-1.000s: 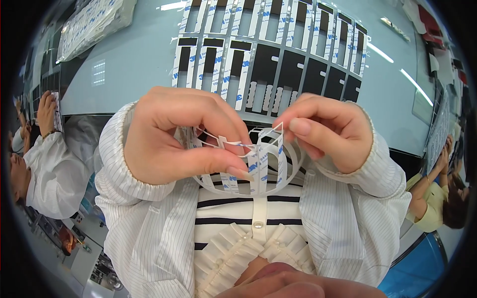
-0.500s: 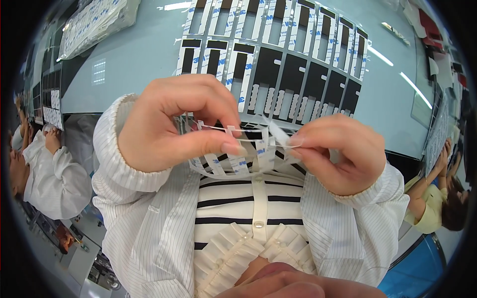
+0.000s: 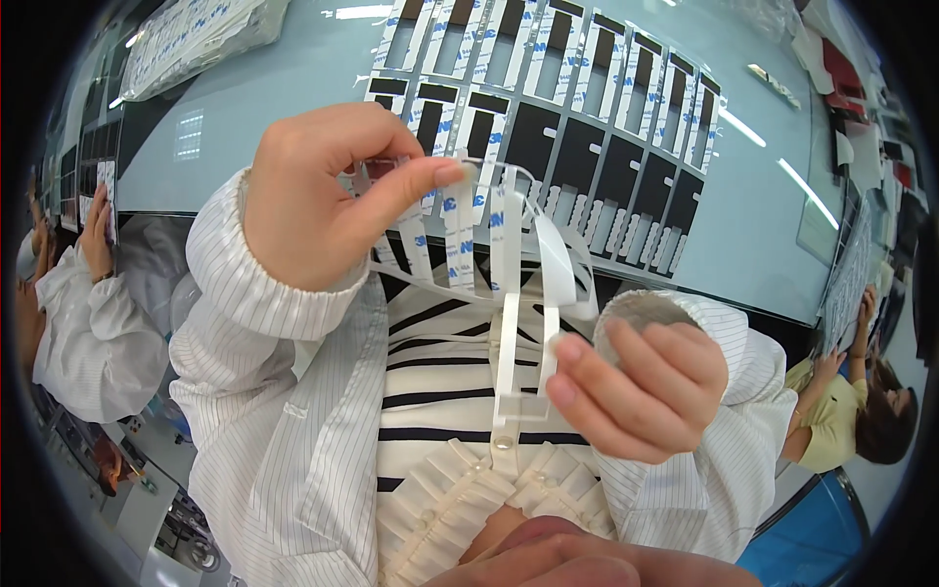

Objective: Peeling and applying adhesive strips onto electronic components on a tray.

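Pinched between thumb and fingers, my left hand (image 3: pixel 337 191) holds up the edge of a thin lattice of white adhesive tape strips (image 3: pixel 458 230) with blue print on some strips. The lattice hangs curved in front of my chest. From its right end a narrow white U-shaped strip (image 3: pixel 507 357) is drawn down toward me. My right hand (image 3: pixel 646 382) is curled, its fingertips at the right side of that strip. A wider white flap (image 3: pixel 555 259) bends off the lattice above this hand.
On the table (image 3: pixel 284 122) beyond lie rows of black flat pieces (image 3: pixel 533 132), many edged with white tape. A plastic-wrapped stack (image 3: pixel 201 44) lies at the far left. People at work sit on both sides, one in a white sleeve (image 3: pixel 98 342), another in yellow (image 3: pixel 827 406).
My left hand has moved up and away with the lattice. My right hand has come down toward my chest, and the U-shaped strip now stretches below the lattice.
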Motion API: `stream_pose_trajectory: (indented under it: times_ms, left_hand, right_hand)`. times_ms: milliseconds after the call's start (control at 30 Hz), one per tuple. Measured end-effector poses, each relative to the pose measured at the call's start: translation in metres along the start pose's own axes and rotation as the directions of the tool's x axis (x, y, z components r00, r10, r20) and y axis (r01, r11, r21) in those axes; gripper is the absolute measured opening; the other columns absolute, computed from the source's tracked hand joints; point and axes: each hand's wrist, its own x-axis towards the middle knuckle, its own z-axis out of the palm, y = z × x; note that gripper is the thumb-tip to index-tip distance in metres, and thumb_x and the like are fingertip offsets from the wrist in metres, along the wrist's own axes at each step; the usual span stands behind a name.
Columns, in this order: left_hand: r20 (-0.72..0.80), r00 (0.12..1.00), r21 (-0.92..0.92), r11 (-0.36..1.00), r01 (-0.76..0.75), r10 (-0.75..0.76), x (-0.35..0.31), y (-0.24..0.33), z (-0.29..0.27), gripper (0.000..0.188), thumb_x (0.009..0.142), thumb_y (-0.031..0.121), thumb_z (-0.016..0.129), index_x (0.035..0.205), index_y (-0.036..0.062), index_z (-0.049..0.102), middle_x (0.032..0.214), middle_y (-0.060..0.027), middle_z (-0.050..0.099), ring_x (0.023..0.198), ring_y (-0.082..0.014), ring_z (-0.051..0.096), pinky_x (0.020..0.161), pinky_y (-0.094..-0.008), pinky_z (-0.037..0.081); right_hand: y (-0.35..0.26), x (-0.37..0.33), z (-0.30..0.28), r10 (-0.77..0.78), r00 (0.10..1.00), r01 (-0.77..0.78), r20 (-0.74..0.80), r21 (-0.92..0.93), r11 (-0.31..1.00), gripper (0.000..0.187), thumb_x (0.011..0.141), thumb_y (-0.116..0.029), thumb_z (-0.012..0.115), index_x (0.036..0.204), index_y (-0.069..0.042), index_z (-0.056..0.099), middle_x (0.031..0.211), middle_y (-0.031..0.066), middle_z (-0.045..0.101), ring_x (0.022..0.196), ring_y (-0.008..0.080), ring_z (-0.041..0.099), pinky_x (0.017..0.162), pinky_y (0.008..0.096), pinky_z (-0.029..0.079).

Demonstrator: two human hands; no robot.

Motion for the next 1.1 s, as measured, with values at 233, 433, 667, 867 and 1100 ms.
stream_pose_trajectory:
  times_ms: [233,433,667,867,1100]
  left_hand:
    - [-0.196,0.978,0.319,0.948,-0.008,0.074,0.002,-0.005,0.007,0.029,0.083,0.025,0.081,0.069,0.0038,0.067,0.057,-0.0054,0.058,0.046,-0.0176,0.053,0.048,-0.029,0.042]
    - [0.108,0.92,0.394,0.833,-0.388,0.378,-0.008,-0.004,-0.003,0.03,0.074,0.028,0.082,0.067,0.007,0.061,0.065,-0.0023,0.056,0.06,-0.02,0.057,0.061,-0.0321,0.046]
    - [0.208,0.732,0.346,0.651,-0.676,0.649,-0.022,-0.014,0.017,0.022,0.073,0.022,0.076,0.07,0.0062,0.06,0.091,-0.0058,0.066,0.089,-0.0251,0.064,0.078,-0.0375,0.049]
    - [0.156,0.691,0.388,0.6,-0.7,0.706,-0.037,-0.018,0.034,0.016,0.081,0.019,0.073,0.075,0.0058,0.066,0.1,-0.0076,0.07,0.092,-0.0225,0.063,0.078,-0.0357,0.046]
    - [0.12,0.747,0.39,0.661,-0.641,0.654,-0.046,-0.017,0.04,0.017,0.077,0.019,0.074,0.071,0.006,0.064,0.1,-0.0075,0.071,0.09,-0.0212,0.062,0.075,-0.0338,0.043]
  right_hand:
    - [-0.023,-0.007,-0.01,0.05,0.998,-0.054,0.027,0.183,0.982,0.024,0.08,-0.006,0.073,0.104,-0.01,0.07,0.089,0.0035,0.075,0.056,0.0145,0.059,0.048,0.0231,0.033]
    - [0.012,-0.005,-0.029,0.413,0.891,-0.431,0.189,0.64,0.636,0.019,0.079,0.003,0.066,0.097,0.0,0.07,0.092,0.0097,0.076,0.053,0.0126,0.059,0.047,0.0205,0.042]
    - [0.05,0.009,-0.031,0.88,0.18,-0.802,0.439,0.583,-0.127,0.015,0.092,0.001,0.068,0.106,0.005,0.065,0.088,0.0128,0.072,0.052,0.0047,0.056,0.045,0.0172,0.043]
    - [0.056,0.013,0.003,0.789,0.086,-0.793,0.608,0.521,-0.315,0.015,0.092,-0.002,0.068,0.106,0.004,0.066,0.088,0.0112,0.072,0.054,0.0062,0.058,0.05,0.0185,0.047]
    - [0.058,0.013,0.018,0.747,0.072,-0.84,0.661,0.444,-0.312,0.016,0.092,-0.004,0.068,0.106,0.004,0.066,0.091,0.0109,0.073,0.064,0.0083,0.065,0.057,0.02,0.054]
